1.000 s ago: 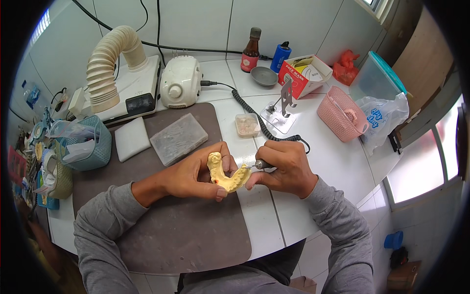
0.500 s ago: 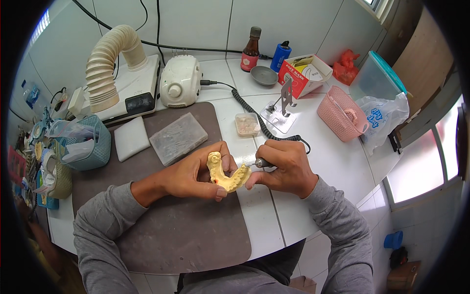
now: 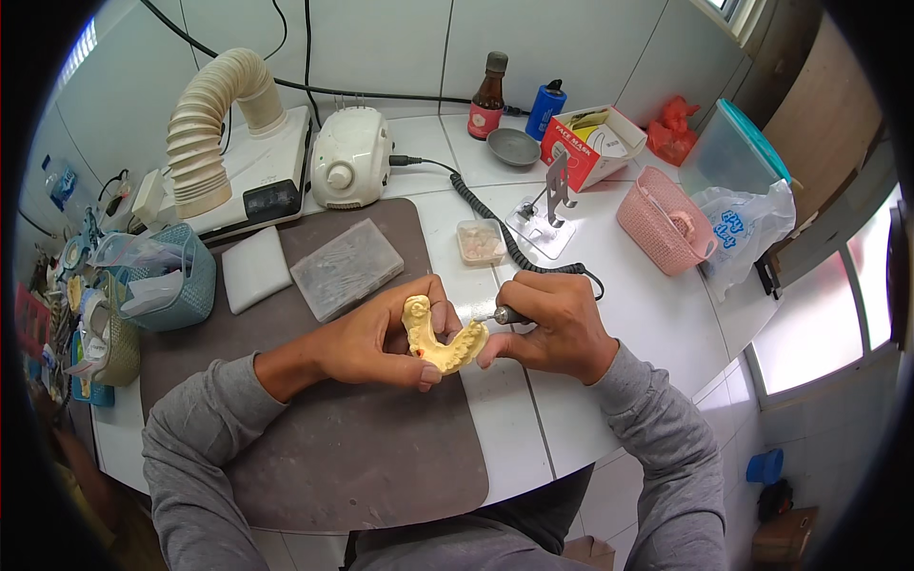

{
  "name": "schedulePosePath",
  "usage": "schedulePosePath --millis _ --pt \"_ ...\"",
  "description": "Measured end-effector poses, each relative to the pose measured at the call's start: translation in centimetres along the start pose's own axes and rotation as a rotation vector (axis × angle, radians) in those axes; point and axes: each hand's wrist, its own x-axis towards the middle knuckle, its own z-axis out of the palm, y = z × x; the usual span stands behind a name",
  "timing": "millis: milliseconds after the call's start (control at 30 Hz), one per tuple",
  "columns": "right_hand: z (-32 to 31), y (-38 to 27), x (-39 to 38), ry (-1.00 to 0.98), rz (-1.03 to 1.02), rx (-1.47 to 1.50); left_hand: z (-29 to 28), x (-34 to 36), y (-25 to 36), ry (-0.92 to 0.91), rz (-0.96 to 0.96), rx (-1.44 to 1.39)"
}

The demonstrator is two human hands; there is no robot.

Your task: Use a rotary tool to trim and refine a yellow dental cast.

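Note:
A pale yellow plaster dental model point(image 3: 446, 356), shaped like a horseshoe with a row of teeth and a small red mark, is held up over the table. My left hand point(image 3: 381, 333) grips its left side, thumb along the front edge. In my right hand point(image 3: 557, 324) is a dental handpiece point(image 3: 507, 315), its thin metal tip at the teeth on the model's right end. The right thumb rests close against that same end. Whether the tip touches the plaster I cannot tell. From the handpiece a coiled black cord point(image 3: 514, 252) runs back to a white control box point(image 3: 352, 157).
A clear case of small bits point(image 3: 347, 269) and a white slab point(image 3: 256, 269) lie on the brown mat point(image 3: 362, 457). Behind are a small tub point(image 3: 481, 242), a metal stand point(image 3: 547, 214), a mask box point(image 3: 595, 147) and a ribbed hose point(image 3: 205, 124). Baskets point(image 3: 666, 221) stand at both sides.

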Motion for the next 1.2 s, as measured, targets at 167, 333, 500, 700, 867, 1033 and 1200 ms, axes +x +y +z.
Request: schedulePosePath --millis 167,333,500,700,867,1033,1200 --pt "0.05 0.02 0.03 0.005 -0.008 0.006 0.02 -0.02 0.03 0.002 -0.003 0.0" --pt "-0.02 0.06 0.0 0.0 -0.006 -0.005 0.05 0.01 0.07 0.005 -0.011 -0.009" --pt "0.06 0.01 -0.01 0.006 -0.005 -0.002 0.02 -0.02 0.19 -0.003 -0.018 -0.007" --pt "-0.03 0.03 -0.03 -0.003 -0.005 0.019 0.18 -0.02 0.14 -0.006 -0.025 -0.023" --pt "-0.03 0.1 0.03 -0.017 -0.032 0.056 -0.1 -0.14 0.06 -0.057 -0.047 -0.058" --pt "-0.21 -0.21 0.15 -0.051 -0.064 0.1 -0.11 -0.17 0.26 -0.077 -0.077 -0.052" --pt "-0.06 -0.1 0.18 -0.04 -0.053 0.068 -0.12 -0.15 0.3 -0.051 -0.08 -0.036"
